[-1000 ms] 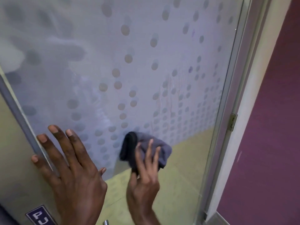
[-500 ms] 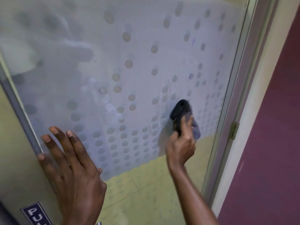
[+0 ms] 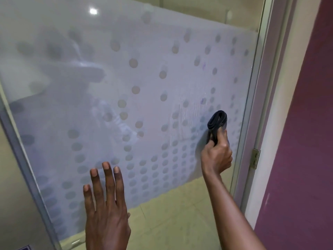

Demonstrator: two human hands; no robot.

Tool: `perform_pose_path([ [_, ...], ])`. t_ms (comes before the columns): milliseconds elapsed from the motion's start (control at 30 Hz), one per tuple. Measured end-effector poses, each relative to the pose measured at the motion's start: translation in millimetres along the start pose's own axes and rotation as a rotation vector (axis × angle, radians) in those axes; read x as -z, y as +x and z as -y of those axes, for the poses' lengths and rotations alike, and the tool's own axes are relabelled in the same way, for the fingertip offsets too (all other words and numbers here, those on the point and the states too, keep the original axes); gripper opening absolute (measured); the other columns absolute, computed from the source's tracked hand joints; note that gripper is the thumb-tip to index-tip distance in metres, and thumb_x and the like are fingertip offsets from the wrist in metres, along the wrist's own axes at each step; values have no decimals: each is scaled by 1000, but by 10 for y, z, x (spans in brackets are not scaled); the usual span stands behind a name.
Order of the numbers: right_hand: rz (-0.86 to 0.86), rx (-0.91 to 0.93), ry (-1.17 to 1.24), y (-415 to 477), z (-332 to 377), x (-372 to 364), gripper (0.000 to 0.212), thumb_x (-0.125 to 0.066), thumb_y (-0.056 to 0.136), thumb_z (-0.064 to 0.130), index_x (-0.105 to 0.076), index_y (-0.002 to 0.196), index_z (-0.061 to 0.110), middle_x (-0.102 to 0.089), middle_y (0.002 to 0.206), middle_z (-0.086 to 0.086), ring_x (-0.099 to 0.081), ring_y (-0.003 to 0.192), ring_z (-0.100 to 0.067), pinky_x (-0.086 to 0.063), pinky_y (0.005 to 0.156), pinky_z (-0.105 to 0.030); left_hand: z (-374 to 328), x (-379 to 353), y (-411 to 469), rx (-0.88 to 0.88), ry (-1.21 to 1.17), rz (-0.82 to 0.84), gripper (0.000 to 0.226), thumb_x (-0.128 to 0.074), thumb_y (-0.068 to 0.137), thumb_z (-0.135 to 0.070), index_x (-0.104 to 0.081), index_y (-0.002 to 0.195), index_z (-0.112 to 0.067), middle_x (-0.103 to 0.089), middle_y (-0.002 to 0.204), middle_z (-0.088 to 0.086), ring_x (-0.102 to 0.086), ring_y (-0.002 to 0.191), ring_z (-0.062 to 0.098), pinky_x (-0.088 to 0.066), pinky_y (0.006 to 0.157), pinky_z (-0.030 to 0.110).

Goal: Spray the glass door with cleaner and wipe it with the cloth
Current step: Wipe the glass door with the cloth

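The right hand (image 3: pixel 217 156) grips a folded dark cloth (image 3: pixel 217 121) against the glass door (image 3: pixel 144 105), right of centre. The left hand (image 3: pixel 106 210) lies flat, fingers spread, at lower centre, well apart from the cloth.

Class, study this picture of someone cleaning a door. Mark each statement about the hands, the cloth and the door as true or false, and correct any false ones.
1. The right hand grips a dark cloth. True.
2. The left hand holds a spray bottle. False: it holds nothing, fingers spread against the glass door.
3. The cloth is near the door's hinge side. True.
4. The glass is plain and clear throughout. False: it has a frosted band patterned with dots.
5. Wet streaks show on the glass left of the cloth. True.
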State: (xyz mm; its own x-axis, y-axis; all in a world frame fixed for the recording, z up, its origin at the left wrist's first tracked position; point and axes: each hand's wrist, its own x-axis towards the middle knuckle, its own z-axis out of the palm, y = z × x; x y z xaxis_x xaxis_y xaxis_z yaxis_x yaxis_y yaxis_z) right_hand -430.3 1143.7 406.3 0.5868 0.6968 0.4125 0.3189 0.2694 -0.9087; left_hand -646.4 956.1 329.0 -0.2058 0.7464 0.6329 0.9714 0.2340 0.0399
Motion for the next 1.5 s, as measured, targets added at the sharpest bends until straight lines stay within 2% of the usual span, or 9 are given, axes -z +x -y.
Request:
perform_pose_path([
  [233, 80, 680, -241, -1270, -128, -132, 86, -58, 81, -2, -53, 159, 34, -45, 171, -4, -56, 149, -38, -66, 67, -41, -162, -128, 73, 77, -16, 136, 190, -114, 16, -24, -11, 170, 12, -1, 181, 38, 4, 165, 67, 7, 132, 78],
  [333, 127, 808, -257, -1265, -181, -135, 87, -49, 84, -5, -49, 161, 37, -44, 173, -2, -51, 154, -37, -69, 76, -42, -108, -185, 62, 74, -19, 144, 192, -114, 14, -28, -12, 172, 9, -2, 182, 36, 2, 167, 65, 7, 134, 75],
  [400, 113, 720, -239, -841, -161, -75, 83, -48, 83, 2, -54, 159, 35, -50, 169, -4, -53, 151, -38, -67, 85, -46, -48, -205, 61, 59, -19, 133, 192, -114, 14, -34, -14, 173, 6, -4, 183, 33, 0, 168, 61, 7, 136, 71],
  [533, -3, 112, 11, 275, -79, 2, 66, -56, 94, 6, -61, 151, 38, -62, 158, -6, -65, 135, -42, -59, 98, -52, 4, -222, 62, 43, -25, 146, 195, -113, 11, -42, -15, 173, 4, -7, 183, 32, -2, 169, 59, 8, 137, 67],
  [633, -37, -14, 32, 467, 2, 11, 56, -65, 103, 12, -62, 149, 42, -68, 152, -6, -68, 128, -41, -58, 99, -51, -14, -221, 64, 52, -27, 148, 195, -114, 11, -38, -15, 173, 4, -6, 183, 32, -2, 169, 59, 7, 137, 68],
  [833, 43, 745, -175, -992, -7, -131, 87, -49, 78, 5, -53, 159, 37, -44, 172, -3, -46, 157, -39, -65, 90, -47, -47, -291, 69, 82, 9, 133, 193, -114, 12, -34, -14, 173, 5, -6, 183, 33, -2, 168, 62, 4, 135, 73],
  [933, 51, 917, -240, -1194, -25, -197, 93, -46, 83, -8, -47, 162, 41, -43, 173, 1, -43, 159, -39, -67, 79, -44, -33, -318, 63, 81, 18, 127, 195, -113, 10, -36, -14, 173, 4, -5, 183, 33, -1, 168, 62, 4, 135, 73],
  [1267, -85, 87, 6, 604, 423, -43, 63, -61, 100, 7, -61, 150, 45, -66, 154, -5, -68, 128, -39, -57, 97, -50, -149, -139, 37, 99, 10, 89, 190, -114, 17, -44, -16, 172, 7, -6, 183, 32, -4, 169, 60, -6, 135, 75],
  [1500, 1, 884, -211, -517, 295, -141, 86, -52, 82, -4, -56, 156, 40, -46, 171, 2, -49, 155, -35, -63, 69, -38, -648, 184, 235, 45, -25, -128, 171, -109, 42, -53, -16, 173, 5, -4, 184, 30, -2, 171, 55, -8, 134, 72],
])
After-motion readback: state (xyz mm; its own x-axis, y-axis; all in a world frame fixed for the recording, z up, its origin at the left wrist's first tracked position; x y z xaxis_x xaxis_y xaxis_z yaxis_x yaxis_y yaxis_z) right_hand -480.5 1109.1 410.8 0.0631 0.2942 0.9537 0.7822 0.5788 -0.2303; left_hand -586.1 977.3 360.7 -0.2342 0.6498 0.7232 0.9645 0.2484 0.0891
